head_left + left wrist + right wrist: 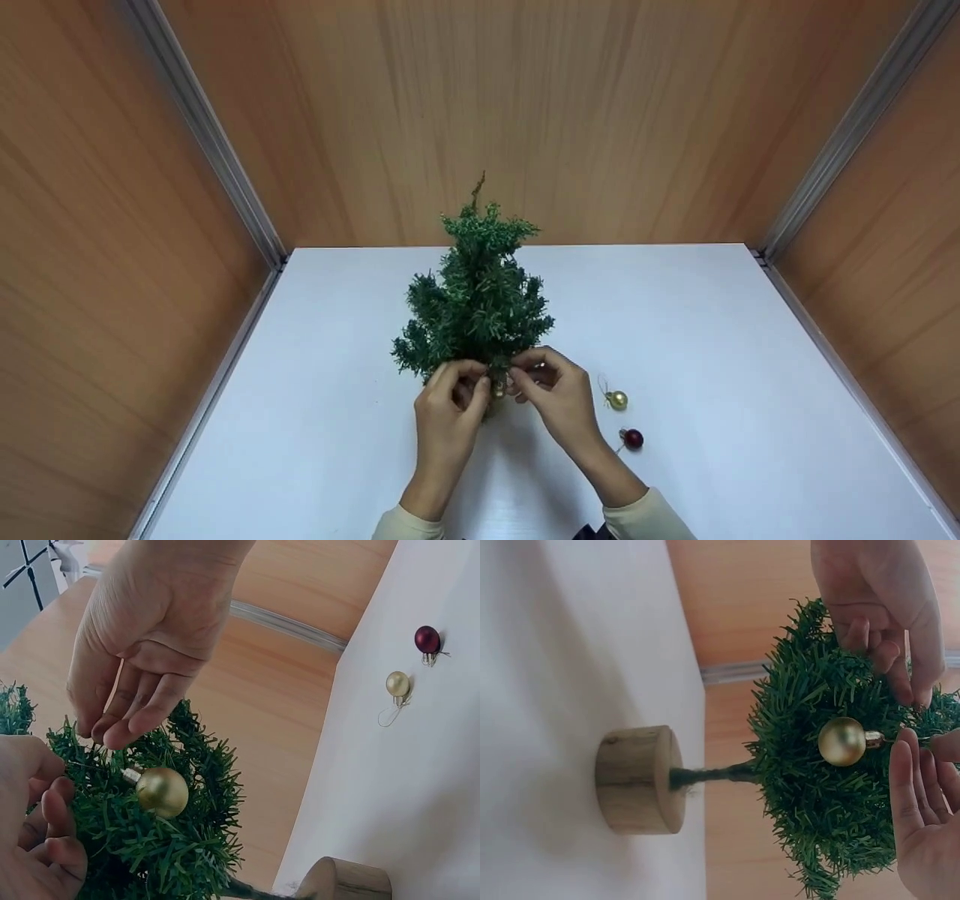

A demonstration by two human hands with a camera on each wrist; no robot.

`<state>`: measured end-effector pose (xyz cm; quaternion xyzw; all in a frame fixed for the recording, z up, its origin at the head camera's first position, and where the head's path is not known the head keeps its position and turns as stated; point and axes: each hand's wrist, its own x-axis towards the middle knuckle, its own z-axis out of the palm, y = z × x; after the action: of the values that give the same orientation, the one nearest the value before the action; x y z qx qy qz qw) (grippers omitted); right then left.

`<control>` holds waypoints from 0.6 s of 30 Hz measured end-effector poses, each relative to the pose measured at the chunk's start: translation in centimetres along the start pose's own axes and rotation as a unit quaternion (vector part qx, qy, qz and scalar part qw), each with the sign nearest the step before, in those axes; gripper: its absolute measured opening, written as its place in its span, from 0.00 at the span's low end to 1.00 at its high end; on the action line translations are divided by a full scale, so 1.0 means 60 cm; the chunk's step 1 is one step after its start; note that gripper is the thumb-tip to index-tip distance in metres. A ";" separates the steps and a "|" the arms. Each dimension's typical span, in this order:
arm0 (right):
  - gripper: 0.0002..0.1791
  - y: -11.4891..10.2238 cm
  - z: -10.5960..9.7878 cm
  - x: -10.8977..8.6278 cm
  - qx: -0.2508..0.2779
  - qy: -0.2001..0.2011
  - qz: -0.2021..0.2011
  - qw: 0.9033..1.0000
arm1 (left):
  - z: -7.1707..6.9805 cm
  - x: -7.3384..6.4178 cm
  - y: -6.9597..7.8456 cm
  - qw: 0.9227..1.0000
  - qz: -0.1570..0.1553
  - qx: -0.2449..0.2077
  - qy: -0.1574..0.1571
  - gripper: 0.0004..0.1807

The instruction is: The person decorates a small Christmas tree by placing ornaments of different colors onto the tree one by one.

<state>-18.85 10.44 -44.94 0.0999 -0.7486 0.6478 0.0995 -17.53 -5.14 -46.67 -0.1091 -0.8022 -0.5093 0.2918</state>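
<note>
The left hand (442, 416) and right hand (561, 401), fingers bent, stood near each other above a gold ball (162, 793) fronting the tree (480, 300); whether either pinched its string could not be told. A second ball (618, 400) and a red ball (634, 439) lay rightward on the table (322, 352).

The left hand (446, 411) and right hand (561, 394) are held close together, fingers bent, thumbs drawn toward fingertips; 2 forearms are angled inward.
</note>
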 end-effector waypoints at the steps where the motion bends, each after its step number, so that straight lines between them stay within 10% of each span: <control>1: 0.06 -0.003 -0.001 -0.001 0.003 0.001 0.002 1.000 | -0.001 -0.001 -0.001 1.000 0.001 0.000 0.002 0.06; 18: 0.03 -0.052 -0.043 -0.005 -0.085 0.066 -0.020 0.994 | -0.005 -0.044 -0.044 0.982 0.099 0.157 0.033 0.11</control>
<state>-17.64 12.55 -41.73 0.0633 -0.7905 0.5851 0.1697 -16.56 -6.30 -50.09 -0.1243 -0.8473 -0.3492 0.3804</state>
